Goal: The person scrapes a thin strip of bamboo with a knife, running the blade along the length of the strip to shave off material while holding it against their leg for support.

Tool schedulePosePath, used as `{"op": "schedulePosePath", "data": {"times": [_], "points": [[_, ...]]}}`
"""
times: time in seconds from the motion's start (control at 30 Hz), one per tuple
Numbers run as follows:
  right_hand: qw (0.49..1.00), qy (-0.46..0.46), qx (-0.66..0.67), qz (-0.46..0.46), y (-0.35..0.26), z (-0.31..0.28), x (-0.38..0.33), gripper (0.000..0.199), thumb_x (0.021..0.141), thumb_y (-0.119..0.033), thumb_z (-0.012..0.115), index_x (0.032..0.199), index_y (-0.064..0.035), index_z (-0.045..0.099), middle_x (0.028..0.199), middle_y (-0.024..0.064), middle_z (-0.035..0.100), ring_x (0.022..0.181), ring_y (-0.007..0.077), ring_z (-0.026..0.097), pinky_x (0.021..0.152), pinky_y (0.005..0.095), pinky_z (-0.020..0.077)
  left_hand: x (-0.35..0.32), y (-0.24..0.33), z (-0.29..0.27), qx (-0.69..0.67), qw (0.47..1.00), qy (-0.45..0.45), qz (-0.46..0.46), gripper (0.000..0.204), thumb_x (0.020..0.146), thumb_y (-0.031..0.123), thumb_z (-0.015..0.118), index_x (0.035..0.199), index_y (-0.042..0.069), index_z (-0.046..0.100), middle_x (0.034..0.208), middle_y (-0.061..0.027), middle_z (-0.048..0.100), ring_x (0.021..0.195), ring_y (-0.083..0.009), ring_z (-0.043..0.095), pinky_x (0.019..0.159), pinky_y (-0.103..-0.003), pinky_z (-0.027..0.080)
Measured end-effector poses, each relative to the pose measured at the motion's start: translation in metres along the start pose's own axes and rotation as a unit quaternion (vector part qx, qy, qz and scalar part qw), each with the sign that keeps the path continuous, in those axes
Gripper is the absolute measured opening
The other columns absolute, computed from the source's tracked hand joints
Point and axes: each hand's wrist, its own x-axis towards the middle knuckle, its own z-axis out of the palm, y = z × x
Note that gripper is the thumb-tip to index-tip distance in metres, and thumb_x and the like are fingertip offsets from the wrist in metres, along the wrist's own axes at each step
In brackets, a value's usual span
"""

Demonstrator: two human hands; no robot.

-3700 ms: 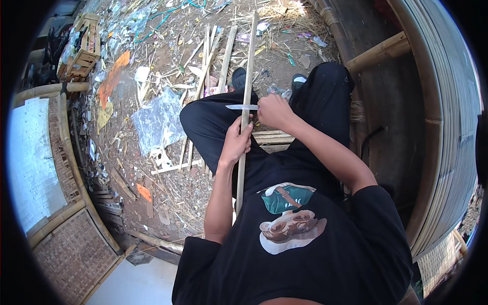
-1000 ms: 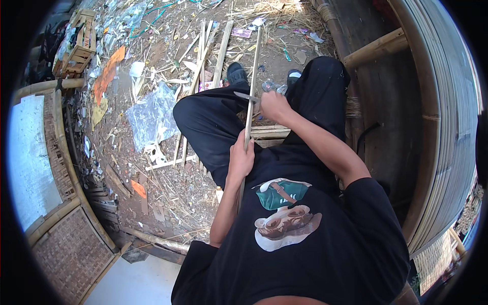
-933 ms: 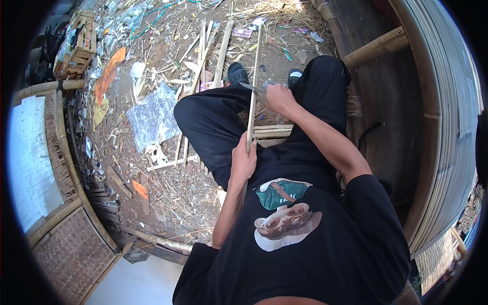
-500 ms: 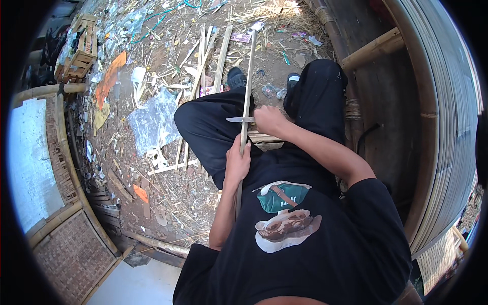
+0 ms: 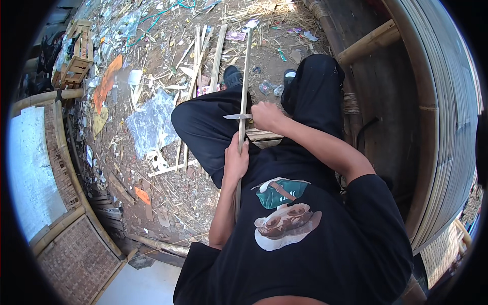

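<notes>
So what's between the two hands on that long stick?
In the head view, only bare bamboo strip runs between the left hand and the knife in the right hand.

pale tan bamboo strip [image 5: 245,76], silver knife blade [image 5: 236,116], black trousers [image 5: 203,122], orange scrap [image 5: 105,86]

The bamboo strip [image 5: 245,86] looks pale, dry and matt, the knife blade [image 5: 235,116] is bright smooth metal, and the trousers [image 5: 203,122] are matt black cloth.

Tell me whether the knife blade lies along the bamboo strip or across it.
Across. The knife blade, held by the right hand, sticks out sideways from the bamboo strip, which the left hand grips lower down.
</notes>
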Motion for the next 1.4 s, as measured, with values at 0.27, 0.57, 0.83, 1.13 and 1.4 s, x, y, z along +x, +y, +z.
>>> {"op": "schedulePosePath", "data": {"times": [0.27, 0.57, 0.83, 1.13, 1.4], "points": [[0.997, -0.012, -0.012, 0.073, 0.032, 0.003, 0.03, 0.022, 0.067, -0.014, 0.069, 0.081, 0.0032, 0.066, 0.083, 0.0244, 0.066, 0.082, 0.0383, 0.067, 0.072, 0.0454, 0.0551, -0.017, 0.013, -0.007, 0.0, 0.997, 0.004, -0.071, 0.033, 0.094, 0.012, 0.048, 0.126, 0.003, 0.047, 0.083, -0.0227, 0.061, 0.075, -0.0367, 0.063, 0.068, -0.037, 0.046], [0.983, 0.099, 0.06, 0.14, 0.041, -0.025, 0.046, 0.025, 0.072, -0.02, 0.068, 0.079, 0.0041, 0.066, 0.087, 0.0264, 0.066, 0.086, 0.0424, 0.064, 0.076, 0.0463, 0.0527, -0.026, -0.007, -0.013, -0.025, 0.997, 0.003, -0.074, 0.034, 0.094, 0.012, 0.05, 0.126, 0.003, 0.049, 0.092, -0.0226, 0.063, 0.078, -0.0344, 0.064, 0.076, -0.037, 0.048], [0.886, -0.099, 0.45, 0.053, 0.041, -0.038, 0.003, 0.049, 0.096, -0.046, 0.046, 0.084, -0.0013, 0.06, 0.066, -0.0001, 0.049, 0.059, 0.0109, 0.045, 0.055, 0.0297, 0.0403, -0.006, -0.008, -0.012, -0.239, 0.957, -0.047, -0.16, 0.035, 0.098, 0.013, 0.047, 0.132, 0.011, 0.044, 0.058, 0.0073, 0.031, 0.039, -0.0003, 0.027, 0.033, -0.019, 0.021], [0.776, -0.258, 0.575, 0.02, 0.032, -0.029, -0.002, 0.027, 0.099, -0.027, 0.049, 0.086, -0.0048, 0.057, 0.065, -0.0021, 0.052, 0.048, 0.0035, 0.042, 0.04, 0.0191, 0.0308, 0.0, 0.008, -0.005, -0.318, 0.933, -0.073, -0.155, 0.035, 0.097, 0.014, 0.05, 0.132, 0.012, 0.046, 0.058, 0.0073, 0.034, 0.039, -0.0001, 0.028, 0.034, -0.018, 0.022], [0.707, -0.348, 0.615, -0.001, 0.01, -0.011, -0.013, 0.028, 0.097, -0.026, 0.052, 0.086, -0.0019, 0.061, 0.062, -0.0022, 0.048, 0.047, 0.0035, 0.035, 0.04, 0.0193, 0.0249, 0.009, -0.023, 0.01, -0.243, 0.962, -0.051, -0.116, 0.037, 0.096, 0.013, 0.052, 0.132, 0.008, 0.047, 0.058, 0.0074, 0.038, 0.04, -0.0008, 0.03, 0.034, -0.019, 0.022]]}}
